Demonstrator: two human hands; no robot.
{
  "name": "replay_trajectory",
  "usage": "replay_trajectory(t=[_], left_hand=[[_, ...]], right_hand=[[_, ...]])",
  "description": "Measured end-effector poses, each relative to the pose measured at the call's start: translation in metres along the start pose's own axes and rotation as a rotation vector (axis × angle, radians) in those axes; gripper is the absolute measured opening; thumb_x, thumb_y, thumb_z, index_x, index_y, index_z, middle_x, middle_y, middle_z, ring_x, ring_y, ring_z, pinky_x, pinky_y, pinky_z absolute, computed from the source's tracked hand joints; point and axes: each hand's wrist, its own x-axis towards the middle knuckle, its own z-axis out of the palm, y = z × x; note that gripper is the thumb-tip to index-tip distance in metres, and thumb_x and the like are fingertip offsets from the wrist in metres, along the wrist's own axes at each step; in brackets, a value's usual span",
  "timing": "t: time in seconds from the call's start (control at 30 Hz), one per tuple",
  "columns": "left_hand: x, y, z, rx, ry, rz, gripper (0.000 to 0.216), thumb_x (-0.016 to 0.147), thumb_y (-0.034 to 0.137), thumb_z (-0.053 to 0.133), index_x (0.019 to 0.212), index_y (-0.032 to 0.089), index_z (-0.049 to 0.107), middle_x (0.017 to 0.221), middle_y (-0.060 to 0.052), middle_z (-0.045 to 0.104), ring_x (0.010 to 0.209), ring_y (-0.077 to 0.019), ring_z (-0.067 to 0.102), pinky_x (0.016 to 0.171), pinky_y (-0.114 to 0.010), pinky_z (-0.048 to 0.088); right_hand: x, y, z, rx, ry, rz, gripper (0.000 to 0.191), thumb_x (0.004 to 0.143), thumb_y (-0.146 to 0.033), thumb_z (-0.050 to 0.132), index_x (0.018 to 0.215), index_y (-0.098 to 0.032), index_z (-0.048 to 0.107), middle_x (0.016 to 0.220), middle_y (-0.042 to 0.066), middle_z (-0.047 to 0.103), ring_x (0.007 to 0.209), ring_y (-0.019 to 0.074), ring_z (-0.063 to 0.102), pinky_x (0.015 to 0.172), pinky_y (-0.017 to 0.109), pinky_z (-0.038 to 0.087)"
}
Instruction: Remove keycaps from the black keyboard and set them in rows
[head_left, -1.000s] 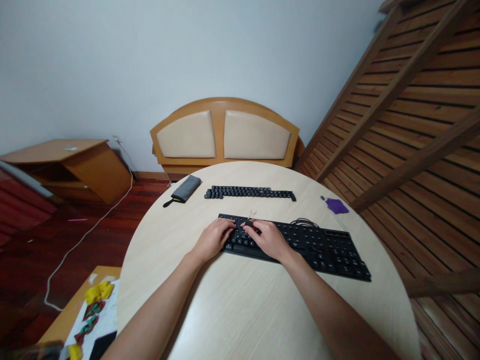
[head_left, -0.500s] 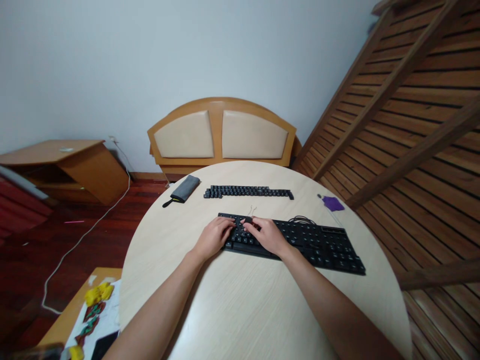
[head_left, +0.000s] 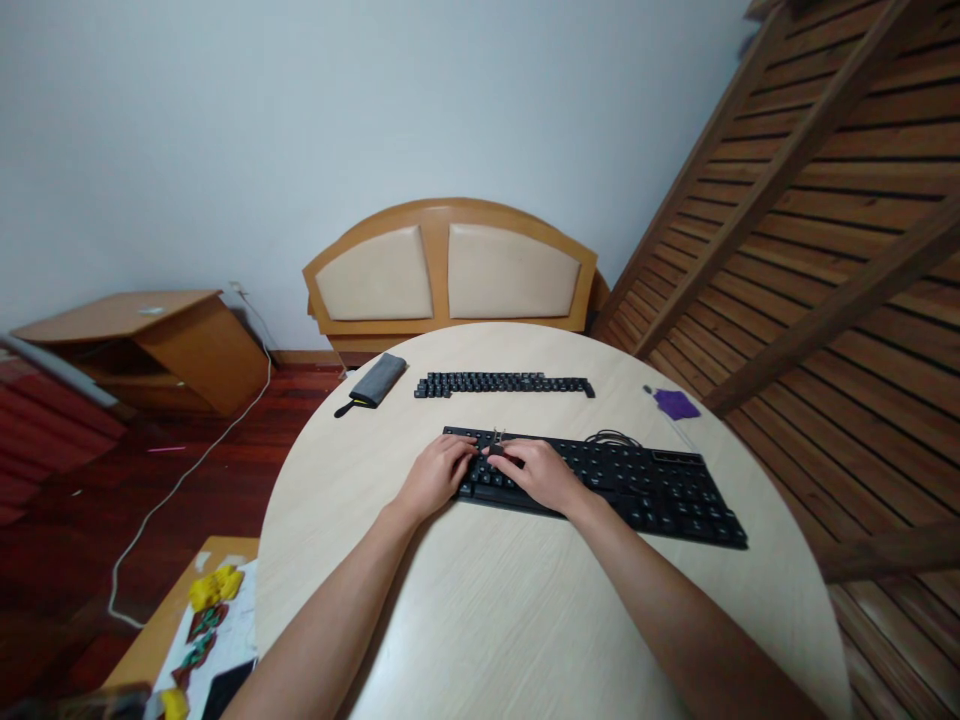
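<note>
Wire puller (head_left: 498, 436), pinched in the right hand (head_left: 536, 472) while the left hand (head_left: 437, 475) rested loosely curled on the black keyboard (head_left: 637, 480) mid-frame, could have slipped off if hooked shallowly.

Left hand (head_left: 439, 478), right hand (head_left: 536, 473) palms down, fingertips nearly meeting.

Black full-size keyboard (head_left: 637, 485): lies flat, keys up, across the middle of the round table (head_left: 525, 600), its right end slanted toward the near right edge. Its dark cable is looped behind the far side. Thin wire tool (head_left: 498, 437): upright over the left-hand keys.
</note>
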Motion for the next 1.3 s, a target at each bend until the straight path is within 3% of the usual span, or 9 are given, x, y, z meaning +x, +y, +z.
replay_trajectory(t=[0.17, 0.37, 0.57, 0.87, 1.07, 1.3], left_hand=[[-0.001, 0.002, -0.001, -0.006, 0.006, 0.002, 0.021, 0.097, 0.020, 0.046, 0.101, 0.021, 0.066, 0.115, -0.009, 0.068, 0.109, -0.0227, 0.062, 0.099, -0.044, 0.050], [0.001, 0.005, -0.005, -0.003, -0.007, 0.007, 0.021, 0.098, 0.024, 0.046, 0.101, 0.020, 0.066, 0.114, -0.009, 0.069, 0.110, -0.0231, 0.062, 0.099, -0.044, 0.050], [0.004, 0.013, -0.004, 0.020, 0.002, -0.052, 0.017, 0.095, 0.025, 0.051, 0.103, 0.021, 0.066, 0.112, -0.008, 0.071, 0.106, -0.0246, 0.064, 0.095, -0.044, 0.052], [0.006, 0.027, -0.001, 0.050, -0.003, -0.034, 0.019, 0.090, 0.037, 0.062, 0.101, 0.022, 0.067, 0.120, -0.008, 0.067, 0.110, -0.0274, 0.061, 0.095, -0.046, 0.051], [0.006, 0.027, 0.000, -0.053, -0.021, -0.030, 0.014, 0.093, 0.032, 0.059, 0.100, 0.022, 0.067, 0.100, -0.006, 0.071, 0.097, -0.0245, 0.063, 0.089, -0.041, 0.051], [0.003, 0.025, 0.002, -0.074, -0.031, -0.072, 0.014, 0.092, 0.031, 0.061, 0.101, 0.021, 0.065, 0.101, -0.005, 0.071, 0.096, -0.0236, 0.062, 0.086, -0.039, 0.051]], right_hand=[[-0.002, -0.002, 0.001, -0.025, 0.011, -0.063, 0.027, 0.096, -0.037, 0.052, 0.101, -0.022, 0.075, 0.100, 0.007, 0.075, 0.096, 0.0231, 0.066, 0.090, 0.035, 0.047], [-0.003, 0.002, 0.003, -0.073, 0.051, 0.006, 0.030, 0.097, -0.037, 0.052, 0.091, -0.020, 0.075, 0.091, 0.008, 0.075, 0.088, 0.0232, 0.067, 0.082, 0.034, 0.049], [0.002, 0.002, 0.001, 0.182, 0.025, 0.152, 0.032, 0.095, -0.041, 0.052, 0.087, -0.019, 0.073, 0.082, 0.005, 0.076, 0.076, 0.0221, 0.071, 0.068, 0.028, 0.051], [0.004, 0.008, 0.000, 0.351, 0.080, 0.239, 0.034, 0.092, -0.045, 0.055, 0.087, -0.017, 0.073, 0.081, 0.006, 0.077, 0.079, 0.0232, 0.072, 0.073, 0.030, 0.054], [0.003, 0.006, 0.001, 0.308, 0.091, 0.216, 0.034, 0.091, -0.046, 0.056, 0.086, -0.018, 0.075, 0.086, 0.006, 0.077, 0.082, 0.0237, 0.071, 0.073, 0.031, 0.053], [0.004, 0.006, 0.003, 0.205, 0.098, 0.219, 0.037, 0.094, -0.045, 0.053, 0.080, -0.018, 0.074, 0.080, 0.006, 0.077, 0.074, 0.0209, 0.070, 0.069, 0.029, 0.051]])
